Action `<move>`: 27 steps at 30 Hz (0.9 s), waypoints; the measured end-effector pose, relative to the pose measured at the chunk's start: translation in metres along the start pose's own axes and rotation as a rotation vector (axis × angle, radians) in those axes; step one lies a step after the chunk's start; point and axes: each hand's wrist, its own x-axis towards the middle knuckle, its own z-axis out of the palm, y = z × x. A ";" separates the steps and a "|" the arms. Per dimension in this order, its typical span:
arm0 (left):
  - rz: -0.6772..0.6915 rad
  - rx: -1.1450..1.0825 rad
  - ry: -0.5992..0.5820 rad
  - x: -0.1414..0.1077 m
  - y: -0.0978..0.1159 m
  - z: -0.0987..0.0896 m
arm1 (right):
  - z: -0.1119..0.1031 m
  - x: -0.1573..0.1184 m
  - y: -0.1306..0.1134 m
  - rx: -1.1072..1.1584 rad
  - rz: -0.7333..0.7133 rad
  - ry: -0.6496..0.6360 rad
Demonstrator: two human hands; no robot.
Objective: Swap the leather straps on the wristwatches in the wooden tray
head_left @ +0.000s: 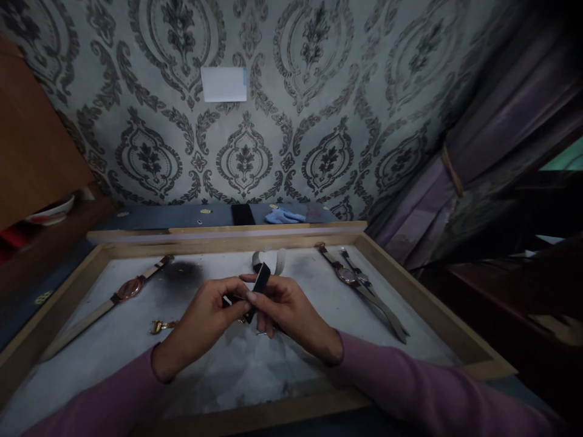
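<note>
My left hand (207, 318) and my right hand (296, 312) meet over the middle of the tray. Between their fingertips is a dark, flat strip (261, 278) with a pale edge, tilted up to the right. Fingers of both hands pinch it, and they hide its lower part. A light curled band (279, 261) stands just behind the hands. Beside my left wrist lies a gold-coloured buckle-like piece (157, 326). Farther left is a wristwatch (130, 287) with a pale strap. To the right, a brown wristwatch (347, 275) lies alongside a second watch (363, 277).
A wooden frame (473, 346) edges the white-bottomed tray. Behind it, a black phone-like slab (243, 214) and a blue cloth or glove (285, 216) lie on a blue surface. A tied purple curtain (464, 164) hangs at right; a wooden cabinet (39, 139) stands at left.
</note>
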 end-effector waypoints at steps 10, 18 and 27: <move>-0.069 0.097 -0.008 0.000 0.000 -0.004 | -0.018 0.007 -0.022 -0.245 0.166 -0.257; -0.072 0.218 -0.003 -0.001 0.009 -0.008 | -0.025 0.009 -0.018 -0.252 0.146 -0.279; 0.226 0.781 -0.036 -0.006 0.011 -0.013 | -0.024 0.008 -0.014 -0.263 0.162 -0.269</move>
